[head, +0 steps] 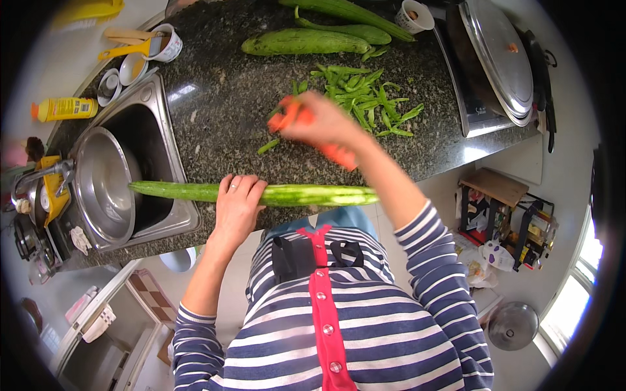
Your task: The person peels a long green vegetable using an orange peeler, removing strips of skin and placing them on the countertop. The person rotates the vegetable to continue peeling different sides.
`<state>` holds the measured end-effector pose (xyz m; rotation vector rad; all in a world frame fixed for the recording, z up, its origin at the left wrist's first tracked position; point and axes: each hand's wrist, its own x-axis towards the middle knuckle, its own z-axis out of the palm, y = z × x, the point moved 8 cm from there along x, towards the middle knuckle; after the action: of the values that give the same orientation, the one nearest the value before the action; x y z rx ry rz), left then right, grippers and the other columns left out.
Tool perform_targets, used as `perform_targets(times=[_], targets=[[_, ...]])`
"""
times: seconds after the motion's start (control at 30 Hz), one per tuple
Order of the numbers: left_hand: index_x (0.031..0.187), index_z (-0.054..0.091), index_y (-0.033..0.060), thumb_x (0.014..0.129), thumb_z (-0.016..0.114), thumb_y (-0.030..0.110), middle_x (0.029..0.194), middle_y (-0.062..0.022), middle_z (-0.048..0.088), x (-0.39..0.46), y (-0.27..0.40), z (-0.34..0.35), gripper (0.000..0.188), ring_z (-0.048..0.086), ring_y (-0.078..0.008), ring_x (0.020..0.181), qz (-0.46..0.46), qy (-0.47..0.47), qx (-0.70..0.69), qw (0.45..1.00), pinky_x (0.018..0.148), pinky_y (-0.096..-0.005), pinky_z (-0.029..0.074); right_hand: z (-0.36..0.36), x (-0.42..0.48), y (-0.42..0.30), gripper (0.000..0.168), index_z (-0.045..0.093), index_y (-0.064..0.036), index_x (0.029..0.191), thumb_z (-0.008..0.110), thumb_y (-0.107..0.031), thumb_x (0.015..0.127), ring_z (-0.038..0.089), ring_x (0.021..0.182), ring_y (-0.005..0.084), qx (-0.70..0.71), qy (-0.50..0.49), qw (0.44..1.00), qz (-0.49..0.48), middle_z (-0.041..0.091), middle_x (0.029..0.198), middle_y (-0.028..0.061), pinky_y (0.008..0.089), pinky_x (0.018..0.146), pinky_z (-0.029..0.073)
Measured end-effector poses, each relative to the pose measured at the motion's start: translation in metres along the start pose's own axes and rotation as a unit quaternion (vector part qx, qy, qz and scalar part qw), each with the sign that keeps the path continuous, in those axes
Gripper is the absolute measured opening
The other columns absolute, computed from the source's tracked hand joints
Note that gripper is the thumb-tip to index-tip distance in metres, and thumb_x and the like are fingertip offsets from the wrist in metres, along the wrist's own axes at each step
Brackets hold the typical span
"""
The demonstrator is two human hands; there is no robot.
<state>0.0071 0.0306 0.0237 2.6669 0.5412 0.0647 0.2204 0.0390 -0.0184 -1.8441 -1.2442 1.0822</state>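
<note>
My left hand (239, 207), with a ring on one finger, is closed around a long green gourd (313, 194) that lies across the counter's near edge. The gourd's left tip reaches over the sink, and its right part shows pale peeled strips. Above the counter, my right hand (318, 119) is blurred by motion and grips an orange-red peeler (337, 155); its blade cannot be made out. Green peel strips (364, 93) lie in a loose pile beyond and to the right of that hand. Several unpeeled gourds (308, 42) rest at the counter's far side.
At left, a metal basin (105, 185) sits in the steel sink (183, 215) beside a faucet (44, 173). A yellow bottle (68, 109) and cups with brushes (168, 44) stand behind. A lidded pan (499, 58) is on the cooktop (481, 122) at right, near a white cup (414, 17).
</note>
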Motion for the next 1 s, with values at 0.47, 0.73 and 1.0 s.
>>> perform_targets(times=[0.47,0.73,1.0], targets=[[0.12,0.059,0.0064,0.072,0.075,0.008,0.113,-0.0086,0.058,0.03,-0.021,0.003,0.05,0.053,-0.0311,0.111,-0.074,-0.002,0.002,0.997,0.106,-0.0544,0.033,-0.049,-0.04,-0.016,0.063,0.056,0.0,0.124,0.076,-0.034,0.075,0.065,0.098,0.026,-0.1,0.005,0.992,-0.075,0.064,0.111,0.0151,0.0344,0.087,0.052],[0.123,0.059,0.0081,0.075,0.074,0.009,0.117,-0.0075,0.057,0.029,-0.023,0.002,0.05,0.052,-0.0296,0.115,-0.131,0.027,-0.013,0.991,0.112,-0.0608,0.024,0.007,-0.072,-0.046,0.056,0.059,-0.005,0.121,0.074,-0.023,0.07,0.063,0.098,0.0315,-0.219,0.019,0.953,-0.207,0.061,0.109,0.0125,0.04,0.085,0.053],[0.12,0.061,0.0058,0.072,0.076,0.011,0.115,-0.0099,0.059,0.025,-0.037,0.006,0.05,0.055,-0.0302,0.111,-0.106,0.07,-0.054,0.99,0.112,-0.0537,0.027,0.044,-0.052,-0.062,0.058,0.06,-0.004,0.119,0.075,-0.024,0.067,0.062,0.095,0.0276,-0.256,0.019,0.935,-0.244,0.062,0.101,0.0103,0.0374,0.081,0.054]])
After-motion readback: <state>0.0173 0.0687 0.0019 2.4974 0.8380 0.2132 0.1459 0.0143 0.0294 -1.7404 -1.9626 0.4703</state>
